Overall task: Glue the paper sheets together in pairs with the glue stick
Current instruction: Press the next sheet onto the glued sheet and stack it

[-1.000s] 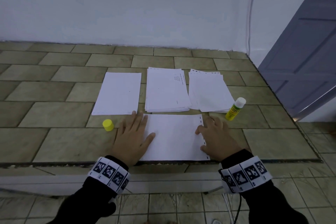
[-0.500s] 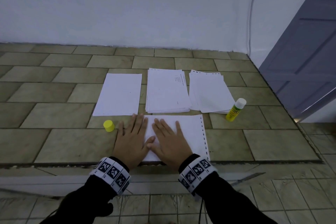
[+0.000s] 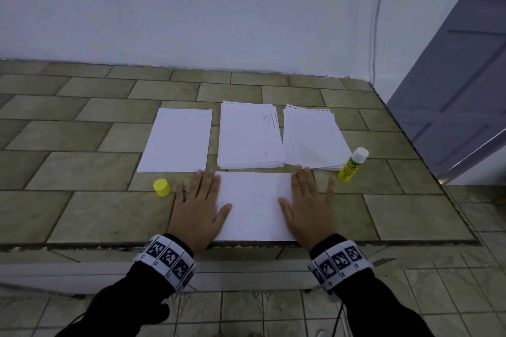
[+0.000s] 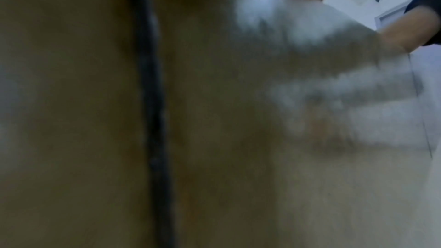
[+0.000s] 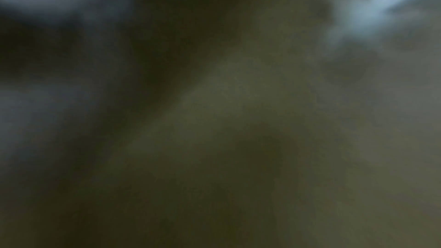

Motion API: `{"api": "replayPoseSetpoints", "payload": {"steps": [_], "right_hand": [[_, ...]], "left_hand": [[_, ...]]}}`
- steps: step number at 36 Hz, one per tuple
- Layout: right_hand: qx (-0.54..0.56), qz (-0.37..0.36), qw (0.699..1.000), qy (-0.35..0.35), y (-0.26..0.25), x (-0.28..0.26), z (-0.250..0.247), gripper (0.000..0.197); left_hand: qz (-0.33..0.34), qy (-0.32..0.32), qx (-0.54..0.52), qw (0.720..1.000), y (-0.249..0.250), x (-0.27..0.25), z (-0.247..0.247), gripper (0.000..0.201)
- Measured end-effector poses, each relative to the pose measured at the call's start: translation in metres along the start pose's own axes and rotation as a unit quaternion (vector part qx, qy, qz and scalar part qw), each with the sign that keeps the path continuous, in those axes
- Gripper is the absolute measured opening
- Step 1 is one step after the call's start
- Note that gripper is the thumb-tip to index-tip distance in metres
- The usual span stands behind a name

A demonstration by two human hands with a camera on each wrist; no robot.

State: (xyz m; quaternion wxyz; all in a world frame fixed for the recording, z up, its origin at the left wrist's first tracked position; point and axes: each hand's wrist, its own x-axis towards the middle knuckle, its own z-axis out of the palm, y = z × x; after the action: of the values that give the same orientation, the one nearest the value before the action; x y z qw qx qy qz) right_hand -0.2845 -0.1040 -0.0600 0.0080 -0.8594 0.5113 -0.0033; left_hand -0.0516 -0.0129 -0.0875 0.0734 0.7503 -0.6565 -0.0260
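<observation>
Tiled counter (image 3: 82, 216): olive-brown stone tiles carry everything you have laid out; its front edge runs just under your wrists.
Yellow cap (image 3: 161, 187): it stands alone on the counter, just left of your left hand and below the near-left corner of the single sheet.
Single sheet (image 3: 176, 139): it lies flat at the left of the back row, apart from the stacks.
Left hand (image 3: 195, 212): your palm is flat with the fingers straight and spread, holding nothing; the thumb and palm edge rest on the left edge of the front sheet.
Front sheet (image 3: 254, 205): it lies between your hands, its near edge at the counter's front edge.
Middle stack (image 3: 250, 135): it sits behind the front sheet, with faint print near its right edge.
Right hand (image 3: 308, 208): it lies flat with the fingers extended, pressing the right edge of the front sheet and holding nothing.
Right stack (image 3: 312, 139): its sheets are slightly fanned, with punched holes along the far edge.
Glue stick (image 3: 352, 164): it stands uncapped by the near-right corner of the right stack, near your right hand and not touching it.
Wrist views: too blurred to tell anything.
</observation>
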Motion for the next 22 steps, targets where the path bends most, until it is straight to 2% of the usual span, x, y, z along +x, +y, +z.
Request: {"api": "replayPoseSetpoints", "payload": {"steps": [4, 7, 9, 12, 14, 17, 20, 22], "right_hand": [[0.06, -0.067, 0.996, -0.007, -0.042, 0.003, 0.001, 0.072], [0.058, -0.152, 0.985, -0.052, -0.07, 0.007, 0.01, 0.083], [0.046, -0.165, 0.983, -0.063, -0.078, 0.01, 0.012, 0.08], [0.053, -0.149, 0.985, -0.063, -0.068, 0.011, 0.015, 0.082], [0.054, -0.126, 0.99, -0.038, -0.049, 0.01, 0.014, 0.094], [0.051, -0.067, 0.995, -0.057, -0.012, 0.006, 0.01, 0.106], [0.032, -0.026, 0.998, -0.037, 0.014, 0.0, 0.009, 0.105], [0.03, -0.005, 0.998, -0.06, 0.018, -0.001, 0.007, 0.097]], "left_hand": [[0.001, 0.007, -0.002, 1.0, -0.001, 0.0, 0.001, 0.073], [0.001, 0.01, 0.0, 1.0, -0.002, 0.001, 0.002, 0.068], [0.004, 0.014, 0.005, 1.0, -0.003, 0.0, 0.003, 0.066], [0.009, 0.017, 0.007, 1.0, -0.002, 0.0, 0.003, 0.064], [0.009, 0.019, 0.009, 1.0, -0.002, 0.001, 0.002, 0.064], [0.006, 0.019, 0.01, 1.0, -0.001, 0.0, 0.001, 0.064], [0.008, 0.023, 0.01, 1.0, -0.001, 0.0, 0.001, 0.064], [0.008, 0.025, 0.008, 1.0, -0.001, 0.001, 0.001, 0.064]]}}
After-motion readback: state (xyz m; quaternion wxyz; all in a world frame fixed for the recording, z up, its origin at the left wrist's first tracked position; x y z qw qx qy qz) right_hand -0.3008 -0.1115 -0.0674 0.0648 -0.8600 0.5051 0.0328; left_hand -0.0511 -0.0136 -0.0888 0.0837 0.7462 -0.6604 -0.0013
